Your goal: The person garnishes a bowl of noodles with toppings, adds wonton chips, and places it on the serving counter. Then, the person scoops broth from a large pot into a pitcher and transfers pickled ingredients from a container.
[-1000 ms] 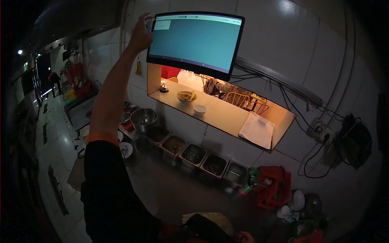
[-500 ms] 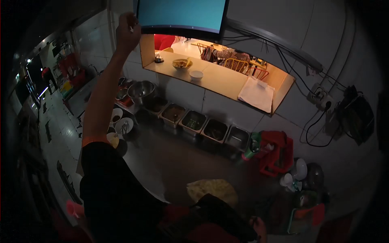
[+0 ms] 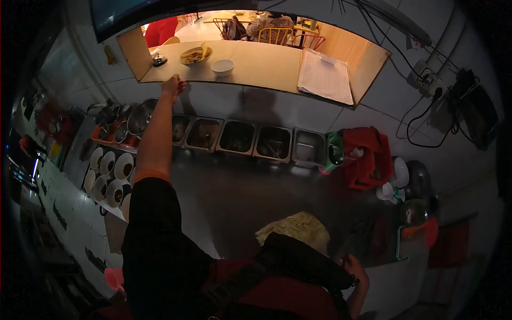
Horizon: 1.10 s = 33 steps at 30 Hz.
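My left hand (image 3: 173, 88) reaches out just below the front edge of the serving hatch ledge (image 3: 250, 58). Its fingers are loosely bent and a little apart, and I see nothing in them. Near it on the ledge stand a bowl of food (image 3: 195, 55) and a small white bowl (image 3: 222, 68). My right hand (image 3: 358, 277) is low at the right, its fingers curled by a small dark thing I cannot make out. Close to that hand, a pale yellowish sheet (image 3: 301, 229) lies on the dark worktop (image 3: 229, 197), partly hidden by a black strapped item.
Metal food pans (image 3: 237, 137) line the wall. Several white bowls (image 3: 108, 162) stand at left beside a steel mixing bowl (image 3: 141, 117). At right are a green container (image 3: 334, 148), a red basket (image 3: 368, 160) and hanging cables (image 3: 410, 128). A screen (image 3: 114, 16) hangs above.
My left hand has come down from beside the screen to the ledge's front edge. The view has tilted down, bringing more of the bowls and my right hand into sight.
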### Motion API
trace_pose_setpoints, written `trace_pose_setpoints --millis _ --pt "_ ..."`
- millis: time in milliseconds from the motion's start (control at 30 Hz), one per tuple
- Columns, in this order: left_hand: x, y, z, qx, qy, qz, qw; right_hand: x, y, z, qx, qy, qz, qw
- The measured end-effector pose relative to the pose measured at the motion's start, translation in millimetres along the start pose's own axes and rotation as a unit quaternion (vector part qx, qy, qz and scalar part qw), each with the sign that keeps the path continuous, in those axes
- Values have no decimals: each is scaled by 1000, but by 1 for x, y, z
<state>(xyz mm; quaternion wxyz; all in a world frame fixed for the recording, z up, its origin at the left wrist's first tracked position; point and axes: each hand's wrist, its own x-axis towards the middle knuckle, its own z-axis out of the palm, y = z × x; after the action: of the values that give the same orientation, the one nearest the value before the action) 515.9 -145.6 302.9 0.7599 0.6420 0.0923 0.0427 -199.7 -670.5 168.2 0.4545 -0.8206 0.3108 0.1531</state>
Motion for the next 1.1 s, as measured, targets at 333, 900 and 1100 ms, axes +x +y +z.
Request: trace_pose_setpoints --millis 333,900,1100 --pt "205 -28 5 -47 -188 -44 980 -7 -51 -41 -107 49 178 977" --pt "5 -13 -76 223 57 29 973 116 -3 -185 -131 140 1 981" --pt "-237 -20 9 449 275 -138 839 168 45 -256 -85 158 12 984"
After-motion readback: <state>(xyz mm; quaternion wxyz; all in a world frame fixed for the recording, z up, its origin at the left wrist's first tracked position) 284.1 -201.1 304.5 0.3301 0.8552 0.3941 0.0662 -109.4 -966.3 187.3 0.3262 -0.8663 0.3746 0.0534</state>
